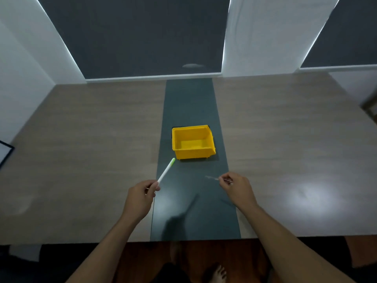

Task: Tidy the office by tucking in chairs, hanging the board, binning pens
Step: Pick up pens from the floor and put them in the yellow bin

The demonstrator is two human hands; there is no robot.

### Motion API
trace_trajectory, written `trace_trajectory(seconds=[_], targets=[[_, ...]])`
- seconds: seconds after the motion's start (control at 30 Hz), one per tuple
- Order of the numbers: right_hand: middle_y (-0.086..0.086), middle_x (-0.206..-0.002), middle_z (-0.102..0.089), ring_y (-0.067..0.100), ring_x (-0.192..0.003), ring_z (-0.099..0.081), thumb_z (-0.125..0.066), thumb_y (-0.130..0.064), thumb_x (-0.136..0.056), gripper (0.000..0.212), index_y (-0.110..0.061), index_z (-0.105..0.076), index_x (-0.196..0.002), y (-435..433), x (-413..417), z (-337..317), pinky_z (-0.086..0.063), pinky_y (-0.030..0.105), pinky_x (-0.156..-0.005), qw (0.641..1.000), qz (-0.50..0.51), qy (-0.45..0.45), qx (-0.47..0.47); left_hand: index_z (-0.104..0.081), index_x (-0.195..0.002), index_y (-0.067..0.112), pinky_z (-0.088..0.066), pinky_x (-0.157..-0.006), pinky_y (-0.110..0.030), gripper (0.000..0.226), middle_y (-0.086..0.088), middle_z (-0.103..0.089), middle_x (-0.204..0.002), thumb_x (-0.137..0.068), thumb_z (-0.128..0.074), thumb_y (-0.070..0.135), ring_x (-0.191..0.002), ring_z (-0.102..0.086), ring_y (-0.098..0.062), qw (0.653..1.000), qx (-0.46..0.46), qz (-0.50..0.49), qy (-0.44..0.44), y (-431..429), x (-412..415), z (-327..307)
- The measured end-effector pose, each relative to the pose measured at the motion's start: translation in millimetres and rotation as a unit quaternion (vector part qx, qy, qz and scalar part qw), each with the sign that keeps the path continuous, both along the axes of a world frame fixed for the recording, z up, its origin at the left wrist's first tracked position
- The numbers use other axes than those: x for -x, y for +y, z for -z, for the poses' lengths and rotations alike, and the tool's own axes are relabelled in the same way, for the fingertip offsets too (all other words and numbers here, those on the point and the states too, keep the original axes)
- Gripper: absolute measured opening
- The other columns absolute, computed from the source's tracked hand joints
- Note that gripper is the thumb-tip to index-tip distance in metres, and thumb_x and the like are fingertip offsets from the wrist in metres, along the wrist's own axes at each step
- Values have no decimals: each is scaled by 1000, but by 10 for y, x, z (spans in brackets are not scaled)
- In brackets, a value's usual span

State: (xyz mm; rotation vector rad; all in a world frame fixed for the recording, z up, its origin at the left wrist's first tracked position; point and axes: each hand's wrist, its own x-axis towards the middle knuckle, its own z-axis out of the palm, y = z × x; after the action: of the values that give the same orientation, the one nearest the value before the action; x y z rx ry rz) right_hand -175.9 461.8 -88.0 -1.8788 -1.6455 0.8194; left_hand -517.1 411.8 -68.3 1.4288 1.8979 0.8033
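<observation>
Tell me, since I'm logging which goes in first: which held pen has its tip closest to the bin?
The white green-capped pen in the left hand; its tip nearly reaches the yellow bin.

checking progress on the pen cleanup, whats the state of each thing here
yellow bin: upright on the table's dark strip, looks empty
white pen with green tip: held in the left hand, tip pointing toward the bin, not yet in it
thin pen: blurred, pinched in the right hand, above the strip
table: holds only the bin
</observation>
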Motion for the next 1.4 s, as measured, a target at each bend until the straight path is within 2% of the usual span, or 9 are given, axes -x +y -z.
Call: trace_trajectory(seconds=[0.2,0.33,0.53,0.67,0.73,0.87,1.07,1.2,1.4], targets=[[1,-107,-77,18,-97,-70,-59,-23,-103,22,-18,-81,-105,673,252,5,-51,32,-84,1000,2,-14,13,-80,-98,24,-57,-71,-30,19,7,-80,-86,-107,-64,25,-72,-73,-10,1000,-9,1,-18,789,185,19],[6,-118,-75,23,-108,-69,-61,-24,-103,24,-18,-80,-116,1180,462,-35,-53,35,-93,1000,-9,-18,20,-78,-94,24,-59,-75,-39,17,6,-78,-86,-105,-66,25,-76,-73,-19,1000,-6,30,1,1438,330,157],[1,-108,-73,19,-101,-68,-68,-22,-100,11,-17,-72,-108,1835,762,67,-47,29,-76,999,32,8,41,-80,-108,19,-51,-71,-29,18,1,-76,-97,-103,-70,32,-82,-67,-15,994,-6,90,62,2404,330,446],[-3,-96,-68,13,-93,-65,-74,-26,-97,13,-16,-69,-103,2108,927,200,-49,32,-74,996,66,17,50,-80,-110,20,-58,-78,-39,15,-1,-74,-103,-101,-72,28,-87,-65,-19,986,1,135,96,2795,192,619],[-4,-93,-69,11,-89,-65,-72,-30,-98,17,-14,-70,-104,2199,998,274,-52,30,-71,995,64,13,69,-78,-111,21,-52,-75,-34,14,0,-71,-106,-103,-70,28,-93,-63,-18,981,16,156,119,2892,114,692],[-4,-90,-67,12,-83,-62,-65,-24,-103,13,-13,-72,-101,2284,1157,458,-39,8,-58,994,56,-6,97,-78,-115,20,-43,-73,-28,16,-3,-66,-113,-105,-67,25,-100,-61,-19,971,20,185,147,2994,14,855],[4,-89,-74,25,-86,-70,-63,-26,-103,18,-14,-76,-100,2293,1376,648,-57,37,-73,989,71,-12,131,-78,-122,19,-49,-80,-28,21,-3,-58,-117,-104,-69,26,-110,-58,-21,960,31,214,180,3064,-41,1052],[7,-99,-78,22,-89,-68,-61,-22,-104,17,-16,-75,-97,2334,1466,654,-49,31,-70,988,65,-12,140,-78,-127,20,-55,-89,-35,26,-6,-59,-121,-106,-64,28,-117,-57,-25,951,56,239,188,3069,-24,1107],[11,-122,-75,27,-111,-69,-59,-22,-106,30,-9,-70,-131,2289,1467,618,-45,24,-84,986,85,11,141,-70,-138,19,-53,-89,-36,33,-7,-59,-119,-108,-60,29,-114,-58,-25,951,48,263,154,2950,70,1078]])
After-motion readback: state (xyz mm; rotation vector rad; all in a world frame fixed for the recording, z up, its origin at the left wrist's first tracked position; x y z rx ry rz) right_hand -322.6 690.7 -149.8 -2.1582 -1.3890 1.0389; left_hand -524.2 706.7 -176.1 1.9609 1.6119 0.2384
